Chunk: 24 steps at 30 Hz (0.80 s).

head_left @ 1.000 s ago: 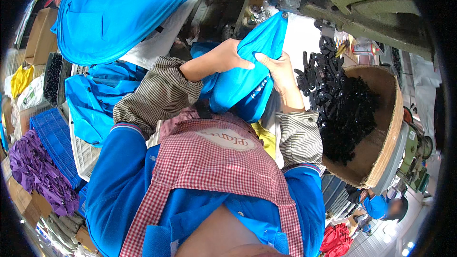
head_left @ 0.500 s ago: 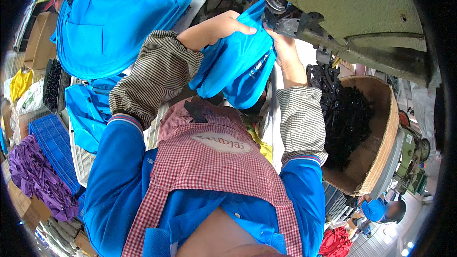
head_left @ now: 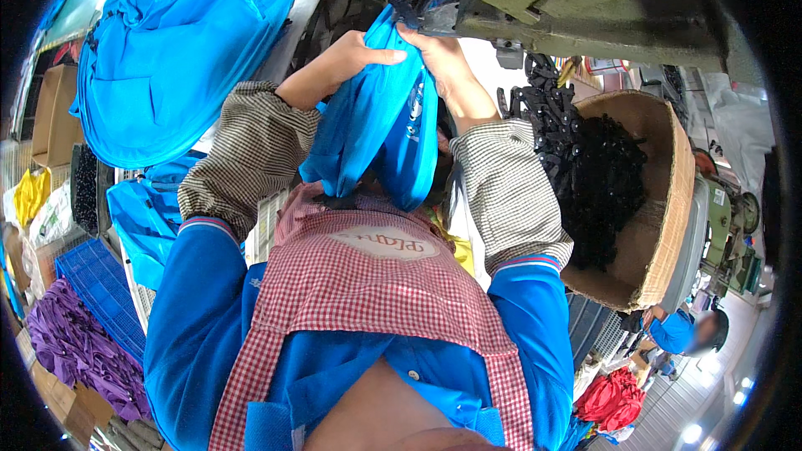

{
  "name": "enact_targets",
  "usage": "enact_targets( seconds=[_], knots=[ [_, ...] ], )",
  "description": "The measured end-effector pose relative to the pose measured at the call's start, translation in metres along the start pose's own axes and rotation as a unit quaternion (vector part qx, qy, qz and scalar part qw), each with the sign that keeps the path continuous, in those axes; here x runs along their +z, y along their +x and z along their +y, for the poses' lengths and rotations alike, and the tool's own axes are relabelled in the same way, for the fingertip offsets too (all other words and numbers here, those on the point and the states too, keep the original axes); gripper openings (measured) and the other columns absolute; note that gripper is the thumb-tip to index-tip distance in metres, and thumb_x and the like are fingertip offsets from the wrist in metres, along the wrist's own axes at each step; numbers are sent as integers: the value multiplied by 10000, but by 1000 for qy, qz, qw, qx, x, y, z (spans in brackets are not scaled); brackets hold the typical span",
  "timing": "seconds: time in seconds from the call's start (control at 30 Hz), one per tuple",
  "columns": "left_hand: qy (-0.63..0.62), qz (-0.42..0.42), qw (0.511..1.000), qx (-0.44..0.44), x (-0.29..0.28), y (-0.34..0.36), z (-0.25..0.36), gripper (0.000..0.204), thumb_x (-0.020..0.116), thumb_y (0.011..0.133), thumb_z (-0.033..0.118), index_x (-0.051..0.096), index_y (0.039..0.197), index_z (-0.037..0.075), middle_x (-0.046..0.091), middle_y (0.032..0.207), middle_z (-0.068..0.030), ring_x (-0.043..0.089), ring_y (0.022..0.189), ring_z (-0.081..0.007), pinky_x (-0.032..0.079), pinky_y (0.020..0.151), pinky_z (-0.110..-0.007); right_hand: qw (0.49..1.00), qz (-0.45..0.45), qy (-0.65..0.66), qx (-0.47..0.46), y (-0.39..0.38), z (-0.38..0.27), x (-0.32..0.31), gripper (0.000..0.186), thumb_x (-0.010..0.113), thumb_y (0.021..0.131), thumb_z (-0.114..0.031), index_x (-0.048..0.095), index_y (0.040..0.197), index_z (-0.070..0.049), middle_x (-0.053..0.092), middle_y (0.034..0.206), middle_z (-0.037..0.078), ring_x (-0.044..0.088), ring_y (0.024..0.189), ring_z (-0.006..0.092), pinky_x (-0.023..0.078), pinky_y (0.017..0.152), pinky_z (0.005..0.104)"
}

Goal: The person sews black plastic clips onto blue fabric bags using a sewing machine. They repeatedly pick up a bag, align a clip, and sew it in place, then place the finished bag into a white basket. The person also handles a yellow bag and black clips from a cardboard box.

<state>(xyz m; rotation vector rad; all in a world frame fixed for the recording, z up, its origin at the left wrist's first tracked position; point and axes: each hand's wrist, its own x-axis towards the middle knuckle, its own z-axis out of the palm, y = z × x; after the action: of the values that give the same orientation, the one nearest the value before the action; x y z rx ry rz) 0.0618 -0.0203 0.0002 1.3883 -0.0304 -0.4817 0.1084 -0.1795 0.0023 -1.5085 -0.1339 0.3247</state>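
Observation:
A bright blue fabric piece [head_left: 355, 121] with a small white print hangs folded from both hands, its upper edge up against the head of a green machine [head_left: 543, 0]. My left hand [head_left: 355, 58] is closed on the fabric, thumb lying across its front. On the other side, my right hand [head_left: 443, 63] pinches the upper edge right under the machine's dark metal parts [head_left: 418, 4]. The fingertips of both hands are partly hidden behind the cloth. The lower end of the fabric hangs down to my checked apron [head_left: 376, 284].
A pile of similar blue fabric pieces [head_left: 150, 75] lies at the far left. To the right, a cardboard box [head_left: 668, 200] holds many black plastic parts [head_left: 597, 192]. Purple fabric [head_left: 79, 351] and a blue crate [head_left: 100, 292] are at left. Another person [head_left: 677, 334] is at lower right.
My view has shifted, so the machine and both hands appear further left. The fabric now hangs narrower and more upright, still held by both hands.

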Motion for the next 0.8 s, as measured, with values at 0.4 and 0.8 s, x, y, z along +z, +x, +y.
enact_targets(
  seconds=[0.4, 0.8],
  knots=[
    [-30, 75, 997, 7, 7, -4, 12, 326, 737, 688, 162, 630, 927, -34, 652, 839, -97, 623, 698, -157, 502, 666, -287, 999, -26, -9, -22, -4, -10, -6, 327, 681, 748, -138, 587, 1032, -8, 612, 1005, 78, 561, 907, 170, 449, 813, 300],
    [12, 108, 994, 27, 3, 7, -4, 263, 722, 701, 140, 646, 907, -4, 655, 833, -64, 618, 723, -142, 489, 698, -291, 999, -10, -32, 27, 0, -1, -6, 428, 690, 736, -156, 542, 1108, -4, 575, 1089, 97, 548, 946, 190, 436, 841, 308]
  ],
)
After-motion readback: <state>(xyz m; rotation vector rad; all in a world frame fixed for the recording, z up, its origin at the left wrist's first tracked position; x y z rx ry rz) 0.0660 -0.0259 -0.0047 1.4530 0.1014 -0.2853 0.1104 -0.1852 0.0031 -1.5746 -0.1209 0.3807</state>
